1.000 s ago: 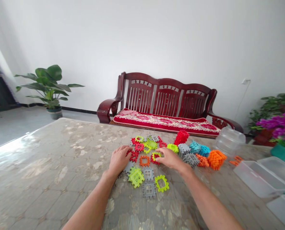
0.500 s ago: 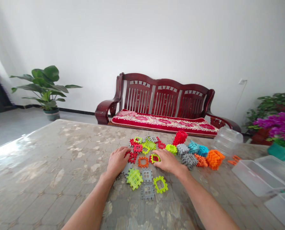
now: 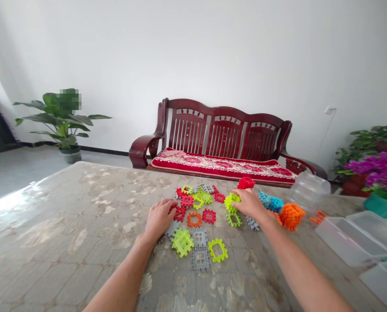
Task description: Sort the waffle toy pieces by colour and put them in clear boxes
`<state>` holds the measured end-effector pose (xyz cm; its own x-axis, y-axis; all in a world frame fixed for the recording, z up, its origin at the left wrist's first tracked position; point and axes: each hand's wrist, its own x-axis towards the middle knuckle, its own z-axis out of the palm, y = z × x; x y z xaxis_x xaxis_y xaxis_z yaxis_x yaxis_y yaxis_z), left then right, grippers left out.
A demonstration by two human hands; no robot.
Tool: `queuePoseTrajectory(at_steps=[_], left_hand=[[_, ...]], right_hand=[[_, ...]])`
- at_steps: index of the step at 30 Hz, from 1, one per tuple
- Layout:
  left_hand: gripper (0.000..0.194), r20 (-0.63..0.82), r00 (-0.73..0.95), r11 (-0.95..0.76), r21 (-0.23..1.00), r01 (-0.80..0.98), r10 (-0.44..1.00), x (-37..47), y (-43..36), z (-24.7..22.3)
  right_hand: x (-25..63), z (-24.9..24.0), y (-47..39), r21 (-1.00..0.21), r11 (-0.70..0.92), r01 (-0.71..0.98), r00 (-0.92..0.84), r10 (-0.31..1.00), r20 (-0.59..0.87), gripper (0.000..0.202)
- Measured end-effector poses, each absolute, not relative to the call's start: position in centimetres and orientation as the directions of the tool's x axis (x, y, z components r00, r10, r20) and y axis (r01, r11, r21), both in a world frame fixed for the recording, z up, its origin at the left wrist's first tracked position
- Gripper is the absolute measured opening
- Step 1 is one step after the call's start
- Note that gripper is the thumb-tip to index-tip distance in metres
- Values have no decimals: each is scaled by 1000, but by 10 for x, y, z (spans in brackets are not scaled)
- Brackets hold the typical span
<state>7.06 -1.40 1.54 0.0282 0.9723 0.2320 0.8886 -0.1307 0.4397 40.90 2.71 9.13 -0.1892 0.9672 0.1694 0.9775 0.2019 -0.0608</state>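
My left hand (image 3: 161,216) lies on the table with its fingertips against a red toothed square building piece (image 3: 180,213). Its fingers look loosely bent and hold nothing visible. My right hand (image 3: 249,203) has its fingers closed at a lime-green stack of pieces (image 3: 231,202), partly covering it. Just below that stack lies a lime-green square frame (image 3: 234,219). Between my hands are an orange frame (image 3: 194,219) and a red piece (image 3: 209,216). Nearer me lie a lime-green square (image 3: 182,242), grey squares (image 3: 200,238) and a lime-green frame (image 3: 218,250).
Right of my right hand stand blue stacks (image 3: 274,204) and an orange stack (image 3: 292,216); a red stack (image 3: 246,183) is behind it. Clear plastic boxes (image 3: 338,242) and a clear container (image 3: 310,190) occupy the table's right side. A wooden bench (image 3: 226,134) stands beyond.
My right hand has moved right from the middle red piece to the lime-green stack, taking the lime-green frame off that red piece. My left hand has stayed still.
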Motion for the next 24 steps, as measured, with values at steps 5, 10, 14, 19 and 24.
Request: queuePoseTrajectory(at_steps=[5, 10, 14, 19, 24], left_hand=[[33, 241, 26, -130, 427, 895, 970, 71, -15, 17], [32, 250, 26, -136, 431, 892, 968, 70, -14, 16], [33, 248, 25, -133, 432, 892, 968, 70, -13, 14], [32, 263, 33, -149, 434, 888, 964, 70, -14, 14], [32, 249, 30, -140, 436, 889, 968, 70, -14, 15]], right_hand=[[408, 86, 23, -68, 228, 971, -212, 959, 185, 52], [394, 87, 3, -256, 377, 890, -336, 923, 188, 42], [381, 81, -25, -420, 524, 741, -562, 826, 39, 38], [374, 69, -58, -415, 650, 637, -736, 673, -75, 65], [370, 67, -73, -369, 629, 684, -690, 722, -49, 53]])
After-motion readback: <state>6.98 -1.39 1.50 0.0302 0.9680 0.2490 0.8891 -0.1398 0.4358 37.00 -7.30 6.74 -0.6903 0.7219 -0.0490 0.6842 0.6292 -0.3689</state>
